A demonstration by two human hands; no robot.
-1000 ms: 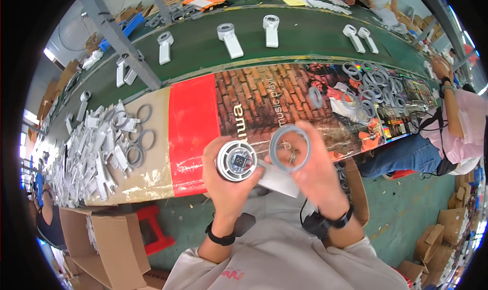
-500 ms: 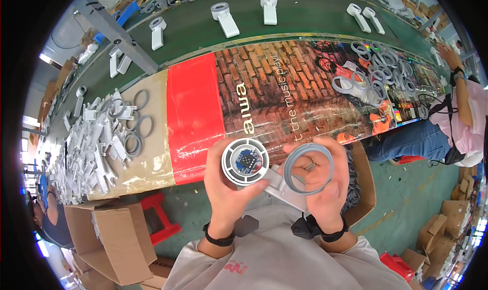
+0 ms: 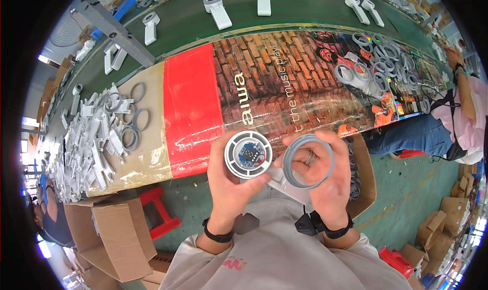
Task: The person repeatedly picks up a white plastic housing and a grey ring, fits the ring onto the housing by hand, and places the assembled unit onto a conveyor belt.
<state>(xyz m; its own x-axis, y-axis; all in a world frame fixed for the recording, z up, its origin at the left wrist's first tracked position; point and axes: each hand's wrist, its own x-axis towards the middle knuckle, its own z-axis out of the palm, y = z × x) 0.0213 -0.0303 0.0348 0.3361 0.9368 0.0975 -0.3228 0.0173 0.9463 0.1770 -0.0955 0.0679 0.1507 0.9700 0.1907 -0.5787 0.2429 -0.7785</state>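
My left hand (image 3: 229, 188) is closed around the round white head of a handheld fan (image 3: 248, 155). The open face of the head is turned up, showing a small blue circuit board with a black part and thin red wires inside a spoked white rim. The fan's white handle (image 3: 287, 186) slants down to the right, partly hidden behind my right hand (image 3: 330, 188). A grey plastic ring (image 3: 288, 163) is held in that hand, by its fingers and palm. The ring stands tilted just right of the fan head, apart from it.
White plastic parts (image 3: 86, 148) are heaped on the table's left end, with grey rings (image 3: 141, 119) beside them. More grey rings (image 3: 381, 66) lie at the right. Beyond runs a green conveyor belt (image 3: 188, 23) carrying white fans (image 3: 218, 13). An opened carton (image 3: 119, 239) stands lower left; a co-worker (image 3: 460, 117) sits right.
The fan head has shifted slightly right and up, narrowing its gap to the grey ring. Both hands keep their holds. The whole view has shifted a little.
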